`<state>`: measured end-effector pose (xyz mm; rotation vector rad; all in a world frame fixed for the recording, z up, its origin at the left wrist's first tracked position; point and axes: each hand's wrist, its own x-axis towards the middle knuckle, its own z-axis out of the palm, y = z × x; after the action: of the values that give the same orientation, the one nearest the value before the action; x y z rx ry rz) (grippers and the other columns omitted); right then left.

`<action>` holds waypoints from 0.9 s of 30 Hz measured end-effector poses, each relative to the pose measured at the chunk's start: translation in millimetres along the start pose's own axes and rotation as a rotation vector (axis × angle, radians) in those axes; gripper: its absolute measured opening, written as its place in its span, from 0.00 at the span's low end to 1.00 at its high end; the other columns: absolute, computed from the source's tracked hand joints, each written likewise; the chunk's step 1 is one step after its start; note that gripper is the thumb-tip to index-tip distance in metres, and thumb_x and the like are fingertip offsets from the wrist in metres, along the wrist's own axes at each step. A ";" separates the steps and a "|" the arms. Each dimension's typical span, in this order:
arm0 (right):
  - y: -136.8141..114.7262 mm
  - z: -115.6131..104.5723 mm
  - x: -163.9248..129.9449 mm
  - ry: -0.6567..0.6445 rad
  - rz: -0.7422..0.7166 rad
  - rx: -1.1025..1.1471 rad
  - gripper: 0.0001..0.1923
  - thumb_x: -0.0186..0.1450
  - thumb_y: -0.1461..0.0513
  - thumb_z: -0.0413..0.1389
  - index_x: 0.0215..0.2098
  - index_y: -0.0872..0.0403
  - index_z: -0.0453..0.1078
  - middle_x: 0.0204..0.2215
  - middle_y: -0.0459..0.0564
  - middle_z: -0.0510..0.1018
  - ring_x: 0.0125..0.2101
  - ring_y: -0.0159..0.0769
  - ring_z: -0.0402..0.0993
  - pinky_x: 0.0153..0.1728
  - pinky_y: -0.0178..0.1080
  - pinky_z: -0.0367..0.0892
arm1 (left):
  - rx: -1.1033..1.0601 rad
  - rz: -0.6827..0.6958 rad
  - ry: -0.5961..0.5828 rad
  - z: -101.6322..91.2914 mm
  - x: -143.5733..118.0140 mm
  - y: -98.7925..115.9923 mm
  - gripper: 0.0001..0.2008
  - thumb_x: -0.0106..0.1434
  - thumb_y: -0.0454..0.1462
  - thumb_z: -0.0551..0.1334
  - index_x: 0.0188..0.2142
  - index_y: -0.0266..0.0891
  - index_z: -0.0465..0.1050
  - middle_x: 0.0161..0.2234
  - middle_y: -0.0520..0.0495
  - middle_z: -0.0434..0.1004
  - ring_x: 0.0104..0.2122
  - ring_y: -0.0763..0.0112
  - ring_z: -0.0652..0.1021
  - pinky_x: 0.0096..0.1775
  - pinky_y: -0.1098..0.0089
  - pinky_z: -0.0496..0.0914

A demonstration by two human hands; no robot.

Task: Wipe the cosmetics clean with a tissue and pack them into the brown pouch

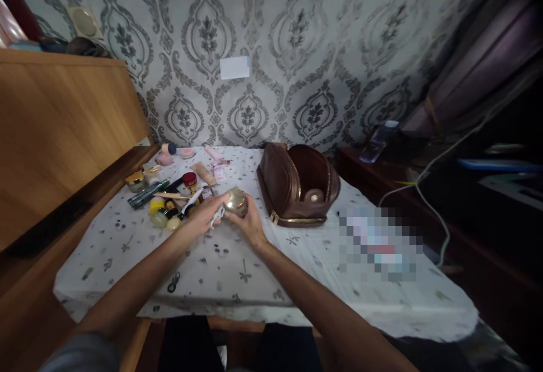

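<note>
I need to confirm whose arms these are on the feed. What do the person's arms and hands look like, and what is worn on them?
Both forearms are bare. The left hand and right hand show no gloves, and no rings, watch or bracelet can be made out. A grey sleeve shows at the bottom left edge, on the left upper arm. No sleeve shows on the right arm.

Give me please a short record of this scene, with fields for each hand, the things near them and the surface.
left hand: left hand touches the round metallic jar from its side and holds a small white item, too small to identify
right hand: right hand holds the same jar from below
near left: pile of cosmetics, among them a green tube
near right: open brown bag
surface: table with white patterned cloth
</note>
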<state>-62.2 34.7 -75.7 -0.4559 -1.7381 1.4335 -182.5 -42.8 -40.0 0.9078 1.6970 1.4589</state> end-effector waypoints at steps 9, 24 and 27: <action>-0.2 -2.5 -1.0 -0.085 0.128 -0.346 0.28 0.48 0.55 0.68 0.44 0.56 0.69 0.36 0.49 0.78 0.36 0.39 0.73 0.40 0.40 0.68 | 0.437 0.530 0.116 -9.7 -0.4 -15.0 0.19 0.69 0.46 0.55 0.50 0.36 0.75 0.50 0.38 0.78 0.52 0.58 0.76 0.57 0.57 0.67; -0.9 -8.8 2.5 -0.180 0.152 -0.280 0.22 0.53 0.53 0.64 0.41 0.57 0.71 0.33 0.47 0.77 0.34 0.37 0.70 0.36 0.37 0.66 | 0.561 1.119 -0.041 -17.7 -15.6 -7.7 0.11 0.69 0.38 0.58 0.45 0.43 0.79 0.47 0.41 0.79 0.51 0.59 0.75 0.52 0.54 0.70; -2.6 -12.5 4.8 -0.196 0.178 -0.175 0.20 0.54 0.52 0.62 0.38 0.57 0.71 0.33 0.47 0.77 0.34 0.37 0.70 0.36 0.37 0.66 | 0.494 1.041 0.006 -20.5 -18.8 -3.2 0.16 0.71 0.40 0.54 0.41 0.42 0.81 0.44 0.41 0.80 0.49 0.58 0.76 0.52 0.53 0.70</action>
<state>-54.9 45.4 -71.3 -0.5927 -2.0337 1.4971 -190.9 -69.5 -39.7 2.2912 1.6733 1.6244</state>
